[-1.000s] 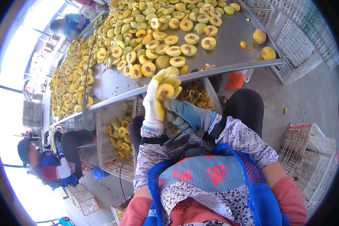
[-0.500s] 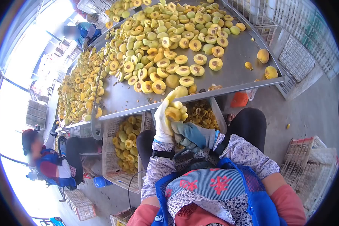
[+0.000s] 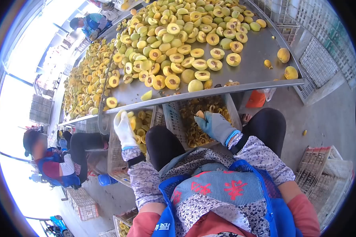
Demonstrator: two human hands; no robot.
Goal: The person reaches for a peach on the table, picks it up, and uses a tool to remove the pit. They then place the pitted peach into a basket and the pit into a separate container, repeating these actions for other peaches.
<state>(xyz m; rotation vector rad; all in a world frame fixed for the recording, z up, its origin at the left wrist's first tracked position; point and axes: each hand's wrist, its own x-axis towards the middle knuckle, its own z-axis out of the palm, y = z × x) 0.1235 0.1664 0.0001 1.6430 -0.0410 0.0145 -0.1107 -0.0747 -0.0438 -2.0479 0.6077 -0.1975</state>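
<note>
Just right of centre, the right hand (image 3: pixel 215 125) pinches a small brownish piece (image 3: pixel 200 114) above the right crate (image 3: pixel 173 117). Left of centre, the left hand (image 3: pixel 124 129), its grip unclear, hovers at the left crate (image 3: pixel 115 160). Beyond, fruit halves (image 3: pixel 233 59) heap the bench (image 3: pixel 257 71), upper centre.

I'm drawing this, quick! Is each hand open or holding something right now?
Left hand: by the crate; can't tell if it's open or holding anything.
Right hand: closed, pinching a small orange-brown piece.

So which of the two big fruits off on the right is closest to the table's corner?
The lower fruit, by the front corner of the table; the other fruit lies farther back.
</note>
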